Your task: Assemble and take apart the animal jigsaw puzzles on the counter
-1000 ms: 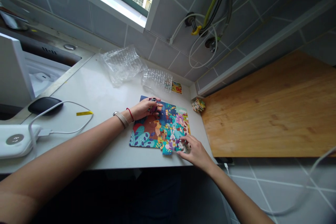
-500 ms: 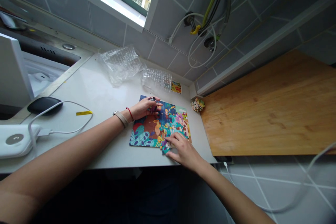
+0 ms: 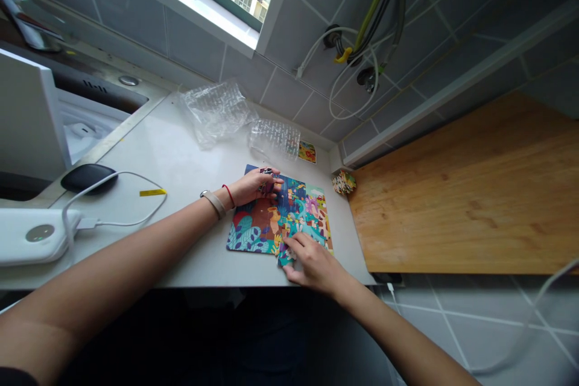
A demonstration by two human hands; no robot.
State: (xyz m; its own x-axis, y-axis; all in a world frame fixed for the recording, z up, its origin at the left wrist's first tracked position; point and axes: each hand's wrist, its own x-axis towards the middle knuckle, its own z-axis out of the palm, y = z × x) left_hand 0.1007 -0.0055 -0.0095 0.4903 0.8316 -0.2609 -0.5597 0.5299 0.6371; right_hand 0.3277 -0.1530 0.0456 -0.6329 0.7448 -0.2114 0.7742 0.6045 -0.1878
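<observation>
Puzzle pieces [image 3: 286, 254] in both half-curled hands [image 3: 315, 260]

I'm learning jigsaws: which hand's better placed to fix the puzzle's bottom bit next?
Probably the right hand: its fingers touch the piece jutting from the near edge of the puzzle. The left hand is farther and seems to hold other pieces.

1. A thin red cord [image 3: 228, 195] circles the left wrist [image 3: 222, 195], close to the left hand [image 3: 254, 186]
2. Further up the same arm [image 3: 149, 259] sits a wider, flat beige-grey strap [image 3: 215, 204] with a small silvery case [image 3: 204, 193] at its far edge
3. The hem of a black sleeve [image 3: 15, 377] shows high on the left arm
4. The right hand [image 3: 312, 259] and forearm [image 3: 389, 319] are bare
5. Dark, bluish legwear [image 3: 278, 338] shows below, dim in shadow
</observation>
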